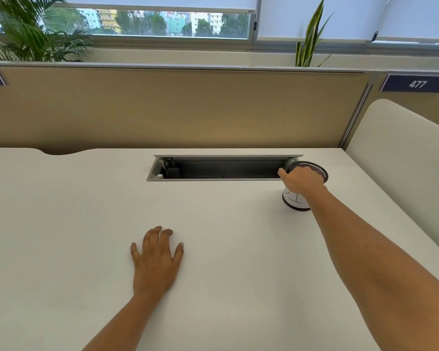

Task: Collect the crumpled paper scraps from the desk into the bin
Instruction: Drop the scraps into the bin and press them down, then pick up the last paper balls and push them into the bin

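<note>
A small black mesh bin (295, 202) with a white paper label stands on the white desk (86, 211) at the right end of the cable tray. My right hand (300, 182) reaches over it and grips its rim from above, hiding most of the opening. My left hand (155, 259) rests flat on the desk near the middle, fingers spread, holding nothing. No paper scraps show on the desk.
An open cable tray (223, 168) with a black plug inside is sunk into the desk's far side. A tan partition (175, 107) stands behind it and a white curved divider (401, 158) closes the right side. Plants stand beyond the partition.
</note>
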Action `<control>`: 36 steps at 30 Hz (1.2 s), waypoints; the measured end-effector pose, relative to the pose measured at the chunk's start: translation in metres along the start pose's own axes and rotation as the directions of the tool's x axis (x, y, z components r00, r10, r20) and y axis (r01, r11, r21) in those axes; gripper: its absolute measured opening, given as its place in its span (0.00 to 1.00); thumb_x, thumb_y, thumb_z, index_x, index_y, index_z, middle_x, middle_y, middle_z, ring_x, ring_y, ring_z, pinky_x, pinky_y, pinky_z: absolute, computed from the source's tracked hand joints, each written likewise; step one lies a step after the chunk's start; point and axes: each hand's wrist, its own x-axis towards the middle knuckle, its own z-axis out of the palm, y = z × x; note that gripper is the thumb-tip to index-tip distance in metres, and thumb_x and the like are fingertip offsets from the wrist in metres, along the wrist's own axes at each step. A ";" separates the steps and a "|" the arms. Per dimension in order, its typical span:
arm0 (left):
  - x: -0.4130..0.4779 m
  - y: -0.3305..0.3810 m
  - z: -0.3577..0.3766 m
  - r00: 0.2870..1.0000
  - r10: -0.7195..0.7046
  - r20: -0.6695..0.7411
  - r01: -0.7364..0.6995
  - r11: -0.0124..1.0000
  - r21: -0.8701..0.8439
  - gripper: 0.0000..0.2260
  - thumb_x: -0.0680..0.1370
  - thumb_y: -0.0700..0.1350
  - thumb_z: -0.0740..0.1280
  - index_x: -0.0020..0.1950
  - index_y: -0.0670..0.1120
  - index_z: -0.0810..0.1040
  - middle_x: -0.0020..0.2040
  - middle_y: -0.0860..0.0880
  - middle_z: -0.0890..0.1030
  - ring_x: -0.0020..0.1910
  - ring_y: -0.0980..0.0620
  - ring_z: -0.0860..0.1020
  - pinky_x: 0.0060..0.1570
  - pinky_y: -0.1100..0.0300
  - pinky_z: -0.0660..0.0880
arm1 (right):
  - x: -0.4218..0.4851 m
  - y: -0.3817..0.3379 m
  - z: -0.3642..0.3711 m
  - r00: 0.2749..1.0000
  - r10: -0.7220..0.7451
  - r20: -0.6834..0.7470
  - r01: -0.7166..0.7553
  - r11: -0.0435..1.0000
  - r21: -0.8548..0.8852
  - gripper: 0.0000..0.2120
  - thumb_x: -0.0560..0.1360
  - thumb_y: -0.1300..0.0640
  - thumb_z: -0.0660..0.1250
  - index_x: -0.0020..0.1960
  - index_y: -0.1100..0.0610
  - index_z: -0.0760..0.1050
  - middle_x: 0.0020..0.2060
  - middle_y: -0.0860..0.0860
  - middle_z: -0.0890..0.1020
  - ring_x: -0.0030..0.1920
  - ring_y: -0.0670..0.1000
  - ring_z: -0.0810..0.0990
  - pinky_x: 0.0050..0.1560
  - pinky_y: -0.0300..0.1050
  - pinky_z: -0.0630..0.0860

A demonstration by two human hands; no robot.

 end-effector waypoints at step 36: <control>-0.058 -0.095 -0.050 0.998 0.039 0.042 -0.040 0.999 0.036 0.22 0.78 0.59 0.53 0.71 0.53 0.61 0.75 0.50 0.59 0.75 0.53 0.55 0.75 0.53 0.51 | -0.184 -0.176 0.094 0.612 -0.789 0.055 0.786 0.598 -0.158 0.17 0.78 0.54 0.56 0.64 0.57 0.72 0.71 0.51 0.65 0.68 0.53 0.66 0.60 0.50 0.67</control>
